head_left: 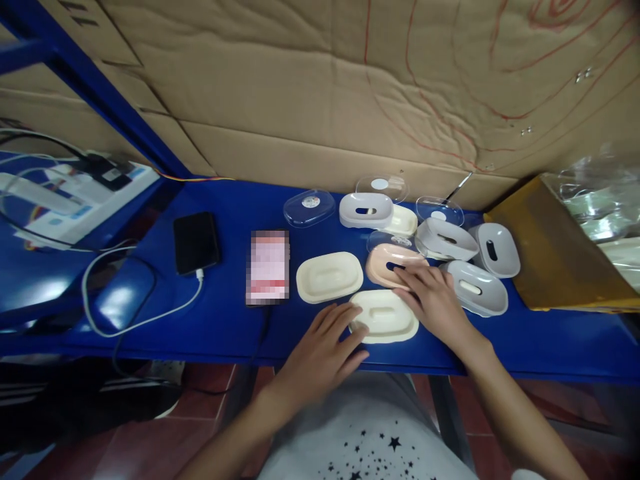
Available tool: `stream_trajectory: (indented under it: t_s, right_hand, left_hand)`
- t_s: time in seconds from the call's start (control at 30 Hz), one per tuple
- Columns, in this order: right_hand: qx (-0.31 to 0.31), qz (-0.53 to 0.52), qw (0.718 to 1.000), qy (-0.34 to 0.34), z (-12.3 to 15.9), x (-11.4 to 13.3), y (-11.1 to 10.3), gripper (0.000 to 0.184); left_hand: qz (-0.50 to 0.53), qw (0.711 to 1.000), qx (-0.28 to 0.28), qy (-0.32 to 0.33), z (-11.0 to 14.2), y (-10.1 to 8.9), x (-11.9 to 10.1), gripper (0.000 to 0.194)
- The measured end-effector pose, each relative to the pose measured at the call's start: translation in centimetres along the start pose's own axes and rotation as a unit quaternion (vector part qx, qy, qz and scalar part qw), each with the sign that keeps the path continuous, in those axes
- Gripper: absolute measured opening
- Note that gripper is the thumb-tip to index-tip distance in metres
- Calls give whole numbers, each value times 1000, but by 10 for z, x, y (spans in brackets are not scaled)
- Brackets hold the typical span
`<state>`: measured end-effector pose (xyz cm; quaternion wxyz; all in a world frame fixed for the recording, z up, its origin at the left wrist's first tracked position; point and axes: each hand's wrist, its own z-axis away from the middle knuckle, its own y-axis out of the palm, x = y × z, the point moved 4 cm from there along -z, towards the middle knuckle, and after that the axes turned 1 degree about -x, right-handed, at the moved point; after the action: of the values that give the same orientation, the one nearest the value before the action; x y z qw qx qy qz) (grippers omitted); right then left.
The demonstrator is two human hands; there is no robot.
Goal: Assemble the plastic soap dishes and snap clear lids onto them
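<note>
My left hand (320,353) rests with its fingertips at the left rim of a cream plastic soap dish (384,317) on the blue table (540,347). My right hand (433,300) lies just right of that dish, its fingers over the front of a peach soap dish (387,263). Neither hand appears to lift anything. A second cream soap dish (329,277) sits left of them. Grey-white slotted soap dishes (474,288) stand to the right, and another (366,210) stands behind.
Clear plastic lids (309,208) lie at the back of the blue table, in front of a cardboard wall (300,87). A phone with a blurred screen (267,267) and a black phone (196,243) on a white cable (140,313) lie left. A brown box (555,253) stands right.
</note>
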<state>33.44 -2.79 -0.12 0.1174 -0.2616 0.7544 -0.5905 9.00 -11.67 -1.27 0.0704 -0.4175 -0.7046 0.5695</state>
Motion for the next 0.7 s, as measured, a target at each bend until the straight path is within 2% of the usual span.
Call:
stream_trajectory:
  t_s: [0.1, 0.2, 0.27, 0.37, 0.43, 0.57, 0.7]
  right_hand:
    - [-1, -17, 1000, -4, -2, -3, -8, 41]
    - [6, -61, 998, -25, 10, 8, -23, 37]
    - [34, -80, 994, -59, 24, 24, -29, 40]
    - [53, -67, 993, -84, 48, 47, -28, 48]
    - [48, -48, 994, -85, 60, 59, -23, 52]
    - [40, -44, 994, -95, 65, 73, -15, 52]
    - [80, -75, 987, -114, 57, 79, -8, 60]
  left_hand:
    - [42, 999, -20, -22, 3, 0, 4, 18]
    - [87, 993, -44, -62, 7, 2, 9, 11]
    - [118, 987, -55, -90, 9, 4, 12, 23]
    - [148, 979, -49, -129, 10, 6, 16, 63]
    - [149, 978, -31, -145, 10, 7, 17, 80]
    - [135, 984, 2, -117, 11, 9, 16, 81]
    - [150, 983, 9, -109, 11, 10, 18, 86]
